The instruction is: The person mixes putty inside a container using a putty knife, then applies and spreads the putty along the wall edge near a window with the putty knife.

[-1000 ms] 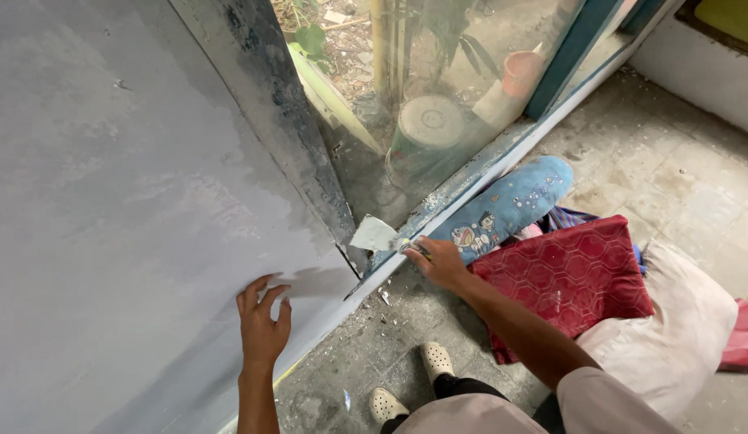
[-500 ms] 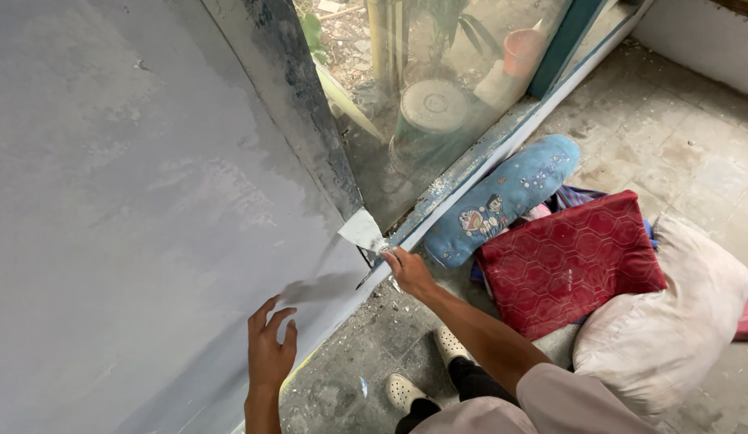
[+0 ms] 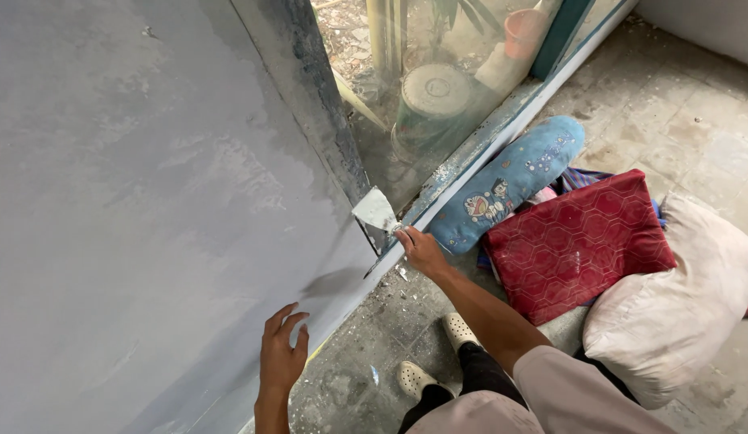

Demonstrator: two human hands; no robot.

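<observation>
My right hand [image 3: 422, 251] grips a putty knife [image 3: 376, 212] at the grey wall's [image 3: 133, 225] lower edge. My left hand [image 3: 282, 358] – fingers spread wide – rests flat on that wall.

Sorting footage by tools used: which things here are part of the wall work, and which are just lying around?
In use: putty knife in right hand; grey wall with left hand flat on it.

Lying about: blue bolster, red cushion, white pillow, bucket behind the glass.

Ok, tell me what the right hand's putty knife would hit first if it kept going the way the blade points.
The right hand holds a putty knife whose blade points up-left at the grey plastered wall, near its dark edge. It would probably meet that wall edge first; depth is unclear.
</observation>
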